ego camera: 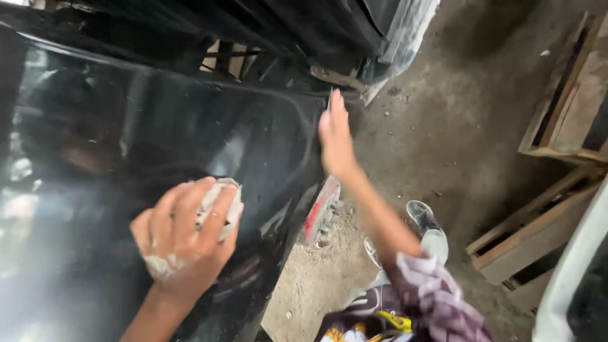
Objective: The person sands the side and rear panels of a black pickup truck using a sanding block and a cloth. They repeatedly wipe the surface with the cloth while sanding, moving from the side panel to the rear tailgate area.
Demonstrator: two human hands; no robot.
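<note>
Pressing a crumpled whitish rag (218, 206) onto the glossy black car panel (158, 126), left hand (183, 244) grips it; right hand (335, 139), fingers extended and holding nothing, rests on the panel's edge.

The single head-worn camera looks steeply down from just above the person's arms, close to a glossy black panel (158, 139) that fills the left and upper part of the view. To the right it takes in the dirt floor (443, 126) beside the panel's right edge and wooden pallets (557, 126) further off.
</note>
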